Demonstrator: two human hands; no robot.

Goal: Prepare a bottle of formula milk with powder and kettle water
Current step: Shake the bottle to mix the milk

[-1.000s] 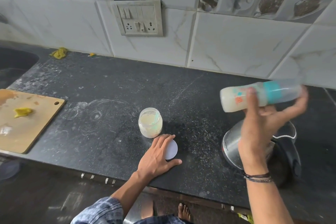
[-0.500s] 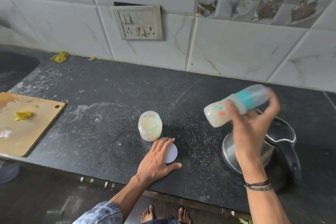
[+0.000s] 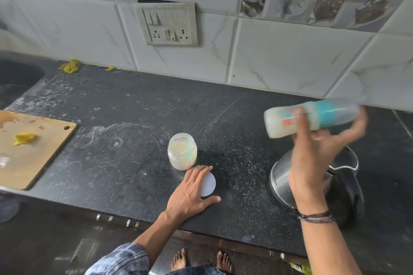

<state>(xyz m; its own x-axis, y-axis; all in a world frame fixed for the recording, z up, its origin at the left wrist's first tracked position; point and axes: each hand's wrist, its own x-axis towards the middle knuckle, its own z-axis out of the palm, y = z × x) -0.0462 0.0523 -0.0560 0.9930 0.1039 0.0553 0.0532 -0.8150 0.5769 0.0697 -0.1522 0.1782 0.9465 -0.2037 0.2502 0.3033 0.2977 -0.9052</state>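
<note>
Small dark lettering runs sideways down the steel body of the kettle (image 3: 282,177) at the right of the counter; it appears to read "MILTON". The bottle (image 3: 328,114) carries orange and teal printed marks, too blurred to read. No other text is legible.

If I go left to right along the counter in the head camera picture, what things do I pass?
First the wooden cutting board, then the open powder jar, the white lid, and the steel kettle.
</note>
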